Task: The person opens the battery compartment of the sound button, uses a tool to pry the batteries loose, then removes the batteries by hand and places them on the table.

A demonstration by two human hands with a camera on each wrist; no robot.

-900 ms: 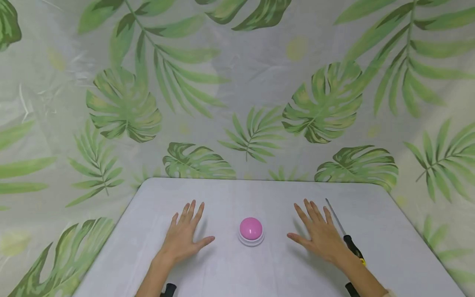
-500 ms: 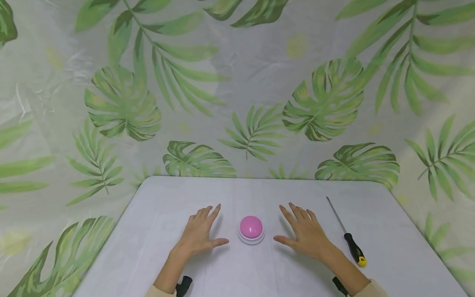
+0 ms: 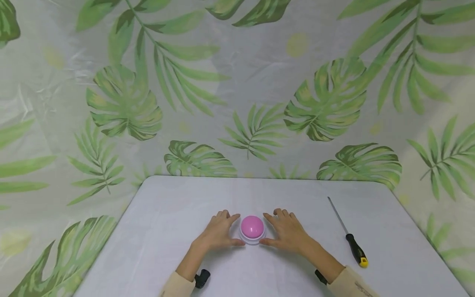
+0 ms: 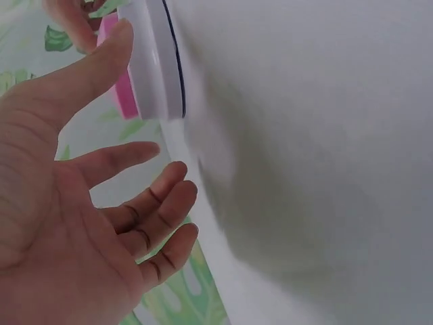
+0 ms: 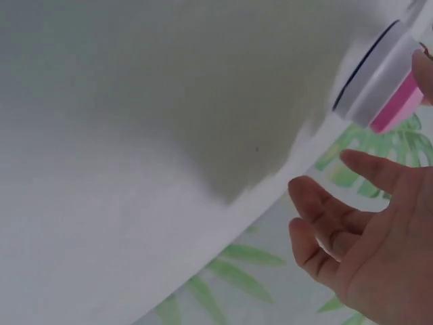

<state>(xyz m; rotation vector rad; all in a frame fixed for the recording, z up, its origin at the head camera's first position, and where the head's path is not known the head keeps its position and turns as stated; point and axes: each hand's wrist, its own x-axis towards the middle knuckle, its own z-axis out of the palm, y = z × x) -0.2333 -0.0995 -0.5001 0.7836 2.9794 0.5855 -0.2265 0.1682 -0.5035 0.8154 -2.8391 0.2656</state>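
Left grip (image 3: 218,232), right grip (image 3: 290,232) moved inward, both wide; pink button (image 3: 252,227) between them

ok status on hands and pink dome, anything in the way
Left hand and right hand flanking pink dome, contact unclear. Dome upright on table. Nothing seen between; screwdriver lies beyond right hand.

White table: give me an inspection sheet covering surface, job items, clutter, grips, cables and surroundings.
Surface: white table, hand shadows across it; a tiny dark speck in the right wrist view.
Job items: pink-domed round device on a white base, resting upright.
Clutter: screwdriver with black-and-yellow handle, lying apart on the right.
Grips: left grip and right grip, bare hands, flank the device; thumb contact cannot be told.
Cables: nothing seen.
Surroundings: leaf-patterned sheet behind the table and at both sides.
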